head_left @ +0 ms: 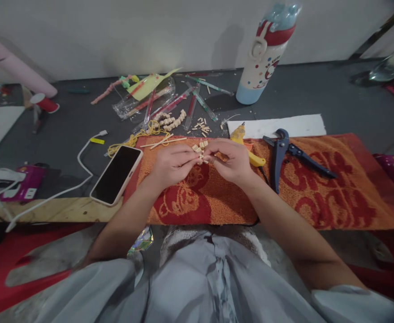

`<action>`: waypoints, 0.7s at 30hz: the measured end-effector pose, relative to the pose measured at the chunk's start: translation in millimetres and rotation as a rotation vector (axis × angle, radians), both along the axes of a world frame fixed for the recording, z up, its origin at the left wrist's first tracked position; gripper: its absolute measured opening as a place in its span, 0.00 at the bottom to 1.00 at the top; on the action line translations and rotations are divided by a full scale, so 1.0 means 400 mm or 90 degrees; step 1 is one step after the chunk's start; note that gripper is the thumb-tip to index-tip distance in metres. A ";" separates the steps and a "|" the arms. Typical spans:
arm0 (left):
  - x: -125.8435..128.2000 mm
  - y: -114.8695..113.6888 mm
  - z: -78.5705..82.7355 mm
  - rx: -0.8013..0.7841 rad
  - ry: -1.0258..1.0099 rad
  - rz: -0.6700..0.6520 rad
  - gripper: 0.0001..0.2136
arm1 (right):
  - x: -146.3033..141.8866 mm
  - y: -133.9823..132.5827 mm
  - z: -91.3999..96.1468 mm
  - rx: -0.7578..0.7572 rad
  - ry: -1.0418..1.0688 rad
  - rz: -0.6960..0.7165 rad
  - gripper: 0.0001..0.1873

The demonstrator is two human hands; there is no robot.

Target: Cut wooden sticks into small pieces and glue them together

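Fingertips pinched, my left hand (175,163) and my right hand (231,160) meet over an orange and red towel (183,202). Between them is a small cluster of pale wooden stick pieces (201,148), gripped from both sides. Its exact shape is partly hidden by my fingers. Just beyond lie loose short stick pieces (201,127) and a curved chain of joined pieces (175,122). Two longer thin sticks (163,142) cross near my left hand. Right of my right hand rest a yellow hot glue gun (256,159) and a dark blue cutter (280,152).
A phone (117,175), yellow cord (123,146) and white cable (82,157) lie to the left. Several plastic tubes (192,105) spread behind. A tall bottle (262,63) stands at the back right, and a white strip (291,125) lies behind the cutter.
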State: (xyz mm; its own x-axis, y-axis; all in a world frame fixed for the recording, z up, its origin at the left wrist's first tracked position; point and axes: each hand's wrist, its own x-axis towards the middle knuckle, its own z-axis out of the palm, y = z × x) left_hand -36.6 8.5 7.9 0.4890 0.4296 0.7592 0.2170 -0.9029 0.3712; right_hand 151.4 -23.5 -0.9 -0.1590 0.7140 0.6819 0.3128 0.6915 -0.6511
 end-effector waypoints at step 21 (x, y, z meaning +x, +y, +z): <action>-0.003 0.005 -0.001 -0.048 0.034 0.040 0.08 | -0.003 0.007 0.005 -0.072 0.047 0.024 0.13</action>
